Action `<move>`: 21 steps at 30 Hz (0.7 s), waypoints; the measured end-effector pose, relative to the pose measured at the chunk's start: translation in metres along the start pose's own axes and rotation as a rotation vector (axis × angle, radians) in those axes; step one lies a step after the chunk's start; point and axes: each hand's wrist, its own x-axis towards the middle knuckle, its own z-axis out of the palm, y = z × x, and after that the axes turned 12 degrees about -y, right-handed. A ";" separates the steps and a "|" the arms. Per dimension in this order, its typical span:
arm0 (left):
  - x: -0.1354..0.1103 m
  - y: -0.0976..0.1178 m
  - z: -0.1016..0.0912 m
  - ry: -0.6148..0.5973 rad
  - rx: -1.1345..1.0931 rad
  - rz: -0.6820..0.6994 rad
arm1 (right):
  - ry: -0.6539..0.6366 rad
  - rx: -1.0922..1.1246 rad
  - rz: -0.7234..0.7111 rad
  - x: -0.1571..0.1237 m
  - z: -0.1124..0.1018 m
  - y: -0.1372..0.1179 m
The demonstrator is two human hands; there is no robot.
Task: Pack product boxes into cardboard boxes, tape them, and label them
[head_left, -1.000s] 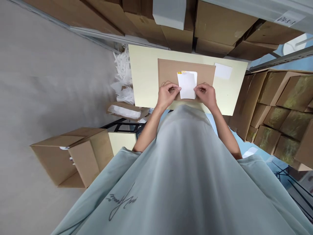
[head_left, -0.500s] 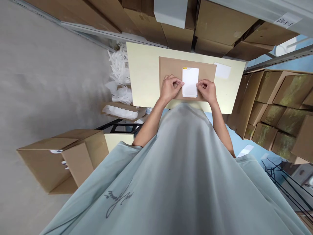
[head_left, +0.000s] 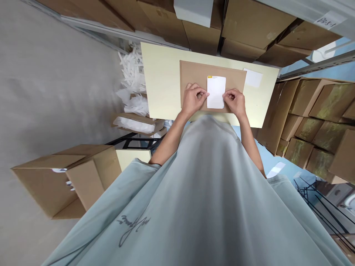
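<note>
Thumb and forefinger of the left hand point(head_left: 194, 99) nip the left edge of the white card point(head_left: 216, 92); the right hand point(head_left: 234, 102) pinches the opposite edge the same way, both grips narrow and closed on it. The card lies flat against a brown cardboard sheet point(head_left: 194, 72), near its middle, with a small yellow mark at its top corner. The sheet rests on a pale table point(head_left: 161, 85), and a second white slip point(head_left: 253, 78) lies just beyond its right corner.

With only fingertips at the edges, uneven pressure could skew or crease the card, I judge.

Beside the table, a shallow box point(head_left: 133, 123) holds heaped white plastic bags. An open carton point(head_left: 63, 184) on the floor shows something white at its mouth. Shelf cartons point(head_left: 249, 26) are closed.
</note>
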 end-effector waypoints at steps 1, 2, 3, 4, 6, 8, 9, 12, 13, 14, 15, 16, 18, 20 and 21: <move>-0.001 0.001 0.000 -0.001 0.005 0.000 | 0.001 -0.006 -0.004 0.000 0.000 0.000; -0.001 0.001 0.000 -0.002 0.010 0.000 | 0.004 -0.010 -0.007 -0.001 0.001 0.001; -0.001 0.001 0.000 -0.002 0.014 0.002 | 0.007 -0.013 -0.009 -0.001 0.002 0.001; -0.002 0.001 0.001 -0.001 0.018 0.003 | 0.010 -0.015 -0.009 -0.001 0.002 0.001; -0.002 0.001 0.001 0.005 0.021 0.004 | 0.015 -0.015 -0.008 -0.002 0.003 0.000; -0.002 0.001 0.002 0.014 0.023 0.003 | 0.015 -0.011 -0.009 -0.002 0.003 0.000; -0.002 0.001 0.002 0.018 0.024 0.003 | 0.015 -0.010 -0.011 -0.002 0.003 -0.001; -0.002 0.001 0.003 0.019 0.031 0.005 | 0.013 -0.015 -0.016 -0.003 0.003 -0.001; -0.003 0.001 0.003 0.019 0.033 0.005 | 0.014 -0.020 -0.017 -0.003 0.003 -0.001; -0.003 0.001 0.003 0.021 0.035 0.006 | 0.014 -0.026 -0.019 -0.003 0.003 -0.001; -0.003 0.001 0.004 0.023 0.036 0.007 | 0.014 -0.031 -0.022 -0.003 0.003 -0.001; -0.003 0.000 0.004 0.025 0.038 0.009 | 0.015 -0.036 -0.026 -0.003 0.004 0.000; -0.003 0.000 0.004 0.026 0.041 0.010 | 0.016 -0.042 -0.031 -0.003 0.004 0.000; -0.003 -0.001 0.004 0.024 0.043 0.009 | 0.018 -0.052 -0.033 -0.004 0.004 0.001; -0.003 -0.001 0.005 0.023 0.043 0.007 | 0.022 -0.058 -0.033 -0.004 0.004 0.001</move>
